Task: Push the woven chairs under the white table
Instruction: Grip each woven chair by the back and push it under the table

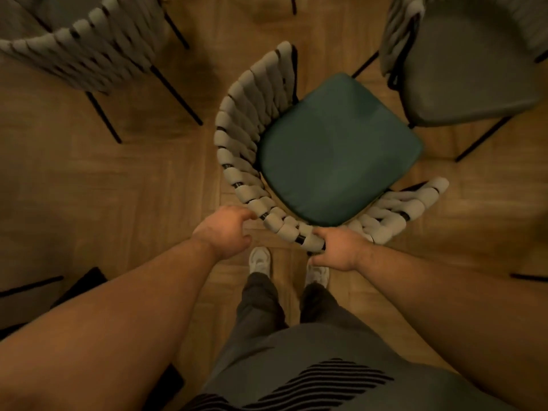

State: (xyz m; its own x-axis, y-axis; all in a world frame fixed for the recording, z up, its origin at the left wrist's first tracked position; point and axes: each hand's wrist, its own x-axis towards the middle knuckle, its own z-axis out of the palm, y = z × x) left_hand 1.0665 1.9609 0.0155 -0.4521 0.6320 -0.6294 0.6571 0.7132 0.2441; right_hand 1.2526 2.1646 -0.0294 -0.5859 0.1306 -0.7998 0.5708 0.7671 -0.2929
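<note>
Both hands grip the curved back of the middle woven chair (267,173): the left hand (224,232) curls over the rim with its fingertips hidden behind the padded weave, and the right hand (335,252) clamps the rail just beside it. Its green cushion (338,149) faces away from the person. Two more woven chairs, one upper left (86,46) and one upper right (462,60), are cut off by the frame edge. Pale shoes (260,260) show on the wood floor (89,188).
</note>
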